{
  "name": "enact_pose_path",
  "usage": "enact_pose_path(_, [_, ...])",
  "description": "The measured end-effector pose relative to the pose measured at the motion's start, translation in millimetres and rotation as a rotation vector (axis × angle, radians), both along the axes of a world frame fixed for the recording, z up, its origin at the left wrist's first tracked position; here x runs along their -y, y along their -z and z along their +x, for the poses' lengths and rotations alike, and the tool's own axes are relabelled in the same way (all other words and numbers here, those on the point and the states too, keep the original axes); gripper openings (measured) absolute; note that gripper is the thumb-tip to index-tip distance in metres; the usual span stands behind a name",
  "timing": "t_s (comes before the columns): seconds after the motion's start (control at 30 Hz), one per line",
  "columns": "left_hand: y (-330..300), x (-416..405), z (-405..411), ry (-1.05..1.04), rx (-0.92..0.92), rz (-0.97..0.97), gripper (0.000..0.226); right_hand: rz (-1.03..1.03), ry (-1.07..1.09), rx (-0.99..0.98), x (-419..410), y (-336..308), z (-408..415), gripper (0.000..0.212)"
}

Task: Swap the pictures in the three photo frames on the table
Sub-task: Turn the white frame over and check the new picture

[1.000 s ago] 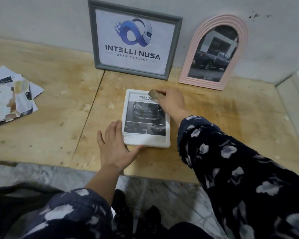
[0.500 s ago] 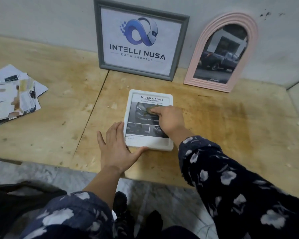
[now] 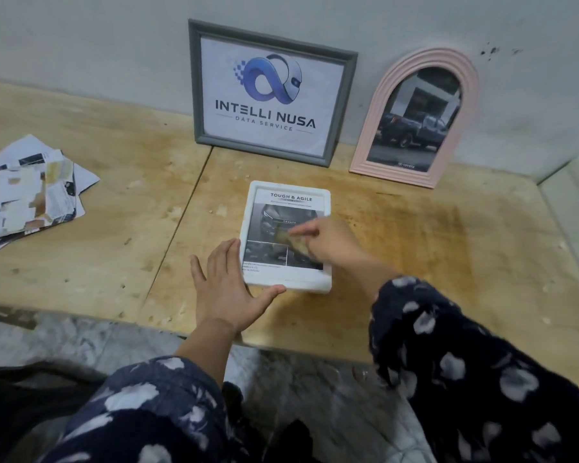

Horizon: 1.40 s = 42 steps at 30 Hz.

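Note:
A white frame [image 3: 286, 192] lies flat on the wooden table [image 3: 432, 248], showing a car picture headed "TOUGH & AGILE". My left hand [image 3: 226, 289] lies flat with spread fingers against the frame's lower left corner, thumb along its near edge. My right hand [image 3: 331, 243] holds a small tan cloth [image 3: 290, 240] against the frame's glass, lower right of centre; the hand is blurred. A grey frame [image 3: 271, 91] with a logo print and a pink arched frame [image 3: 415, 118] with a truck photo lean upright on the wall behind.
A loose pile of printed papers [image 3: 24, 195] lies at the table's left. A white ledge [image 3: 575, 202] borders the table's right side. Below the table's near edge is a marbled floor [image 3: 81, 339].
My right hand has drawn the cloth from the top of the white frame down toward its lower right. My left hand has stayed at the frame's corner.

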<state>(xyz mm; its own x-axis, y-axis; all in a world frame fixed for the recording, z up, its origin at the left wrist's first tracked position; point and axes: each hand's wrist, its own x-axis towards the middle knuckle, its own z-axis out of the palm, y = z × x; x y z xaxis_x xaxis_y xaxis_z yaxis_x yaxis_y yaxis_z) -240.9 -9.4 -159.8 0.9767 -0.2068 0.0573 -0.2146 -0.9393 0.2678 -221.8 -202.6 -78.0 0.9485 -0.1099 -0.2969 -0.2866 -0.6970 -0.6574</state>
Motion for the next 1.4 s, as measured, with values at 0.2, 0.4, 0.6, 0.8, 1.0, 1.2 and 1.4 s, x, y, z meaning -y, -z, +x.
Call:
enact_pose_path(0.2, [0,-1,2,0.002,-0.002,-0.014,0.113,-0.188,0.091,0.178,-5,0,87,0.022])
enact_pose_path(0.4, [2,-6,4,0.004,-0.015,-0.036,0.111,-0.472,-0.093,0.174,-17,40,76,0.031])
enact_pose_path(0.6, [0,-2,5,-0.003,-0.035,-0.031,0.113,-0.504,-0.242,0.172,-22,50,39,0.049])
enact_pose_path(0.8, [-1,-2,3,-0.009,-0.046,-0.014,0.115,-0.449,-0.324,0.197,-29,54,-11,0.041])
enact_pose_path(1.0, [0,-3,-1,-0.006,-0.042,-0.018,0.115,-0.250,-0.325,-0.014,-26,19,-12,0.030])
enact_pose_path(1.2, [-2,-1,1,-0.013,-0.063,-0.020,0.114,-0.076,0.028,0.161,-31,-10,78,0.025])
enact_pose_path(1.4, [-3,-3,4,-0.013,-0.070,-0.044,0.112,-0.370,-0.183,0.166,-57,25,122,0.025])
